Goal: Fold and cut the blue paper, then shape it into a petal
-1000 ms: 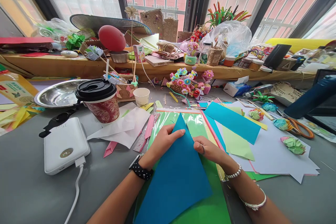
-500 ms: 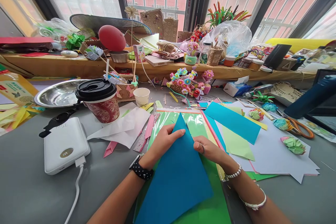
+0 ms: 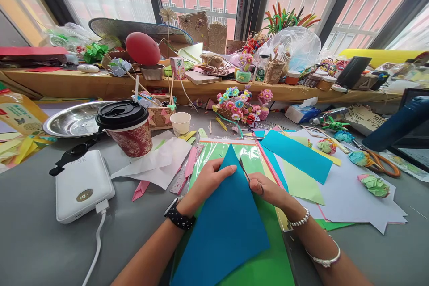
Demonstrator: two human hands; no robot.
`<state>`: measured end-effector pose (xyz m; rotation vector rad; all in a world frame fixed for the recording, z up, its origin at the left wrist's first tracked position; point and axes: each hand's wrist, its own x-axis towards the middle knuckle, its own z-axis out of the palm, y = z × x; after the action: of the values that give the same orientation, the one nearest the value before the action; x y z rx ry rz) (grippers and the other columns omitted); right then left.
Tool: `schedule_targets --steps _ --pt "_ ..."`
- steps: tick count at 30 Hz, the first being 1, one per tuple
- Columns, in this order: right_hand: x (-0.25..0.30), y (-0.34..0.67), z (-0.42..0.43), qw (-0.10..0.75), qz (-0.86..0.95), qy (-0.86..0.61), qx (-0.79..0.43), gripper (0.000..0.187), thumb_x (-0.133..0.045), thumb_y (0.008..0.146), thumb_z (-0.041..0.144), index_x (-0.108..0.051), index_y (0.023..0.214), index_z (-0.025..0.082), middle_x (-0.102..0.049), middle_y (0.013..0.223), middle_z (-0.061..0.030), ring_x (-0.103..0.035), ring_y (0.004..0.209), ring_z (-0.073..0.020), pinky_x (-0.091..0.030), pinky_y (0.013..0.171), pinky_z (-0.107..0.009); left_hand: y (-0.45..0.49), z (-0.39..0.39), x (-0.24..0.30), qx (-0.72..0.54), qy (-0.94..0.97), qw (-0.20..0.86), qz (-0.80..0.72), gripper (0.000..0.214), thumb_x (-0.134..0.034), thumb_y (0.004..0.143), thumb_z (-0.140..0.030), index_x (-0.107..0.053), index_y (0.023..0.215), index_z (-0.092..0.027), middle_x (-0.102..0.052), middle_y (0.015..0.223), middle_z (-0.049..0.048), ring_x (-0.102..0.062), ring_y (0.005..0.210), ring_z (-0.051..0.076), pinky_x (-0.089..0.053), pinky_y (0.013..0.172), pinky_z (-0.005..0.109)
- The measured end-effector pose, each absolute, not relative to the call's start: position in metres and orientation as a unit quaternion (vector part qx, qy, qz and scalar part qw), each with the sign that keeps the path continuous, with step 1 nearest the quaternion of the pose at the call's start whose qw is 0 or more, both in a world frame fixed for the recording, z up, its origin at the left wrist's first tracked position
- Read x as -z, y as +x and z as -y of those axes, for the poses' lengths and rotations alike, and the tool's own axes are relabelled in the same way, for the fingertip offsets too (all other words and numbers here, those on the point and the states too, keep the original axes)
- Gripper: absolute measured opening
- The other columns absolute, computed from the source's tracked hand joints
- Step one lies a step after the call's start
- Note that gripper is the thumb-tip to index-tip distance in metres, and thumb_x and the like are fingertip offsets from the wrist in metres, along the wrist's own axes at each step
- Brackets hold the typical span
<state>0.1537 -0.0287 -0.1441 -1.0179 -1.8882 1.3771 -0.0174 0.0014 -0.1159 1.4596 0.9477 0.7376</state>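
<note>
A blue paper triangle (image 3: 224,219) lies on a stack of green and coloured sheets (image 3: 264,268), its tip pointing away from me. My left hand (image 3: 206,182), with a black watch on the wrist, presses fingers flat on the triangle's left edge near the tip. My right hand (image 3: 266,190) pinches the right edge of the blue paper, and a thin dark stick-like thing (image 3: 244,169) rises from its fingers. Bracelets sit on the right wrist.
A lidded red paper cup (image 3: 129,128), a white power bank (image 3: 82,185) with cable and a metal tray (image 3: 72,119) stand at left. Light blue paper (image 3: 296,154), white sheets, folded paper flowers (image 3: 374,184) and orange scissors (image 3: 384,164) lie at right. A cluttered wooden shelf (image 3: 100,84) runs behind.
The right hand has shifted slightly, and a thin dark stick now shows above its fingers. The left hand and the blue paper have stayed put.
</note>
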Motion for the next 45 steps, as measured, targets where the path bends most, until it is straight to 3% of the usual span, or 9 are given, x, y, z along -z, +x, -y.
schedule_targets --steps 6,25,45 --pt "0.1439 0.1546 0.0295 0.271 0.716 -0.366 -0.529 0.059 -0.027 0.067 0.075 -0.034 0.056 0.018 -0.031 0.057 0.0033 -0.027 0.052 -0.0087 -0.022 0.046 -0.023 -0.0179 -0.0026 0.1169 -0.331 0.63 0.568 -0.415 0.035 -0.055 0.067 -0.042 -0.035 0.053 -0.018 -0.033 0.053 -0.0062 -0.033 0.049 0.008 -0.027 0.043 0.019" --pt "0.1434 0.1534 0.0301 0.284 0.699 -0.376 -0.538 0.058 -0.03 0.067 0.074 -0.034 0.055 0.018 -0.032 0.058 0.0031 -0.027 0.053 -0.0088 -0.022 0.046 -0.024 -0.0173 -0.0012 0.1177 -0.302 0.618 0.596 -0.414 0.03 -0.054 0.069 -0.043 -0.042 0.058 -0.017 -0.04 0.056 -0.0052 -0.039 0.052 0.009 -0.031 0.045 0.02" --pt "0.1432 0.1519 0.0305 0.289 0.682 -0.382 -0.553 0.058 -0.035 0.066 0.073 -0.039 0.058 0.016 -0.035 0.058 0.0024 -0.028 0.053 -0.0089 -0.023 0.046 -0.023 -0.0163 -0.0017 0.118 -0.311 0.62 0.585 -0.421 0.033 -0.054 0.068 -0.043 -0.038 0.056 -0.018 -0.035 0.055 -0.0054 -0.036 0.051 0.009 -0.029 0.043 0.019"
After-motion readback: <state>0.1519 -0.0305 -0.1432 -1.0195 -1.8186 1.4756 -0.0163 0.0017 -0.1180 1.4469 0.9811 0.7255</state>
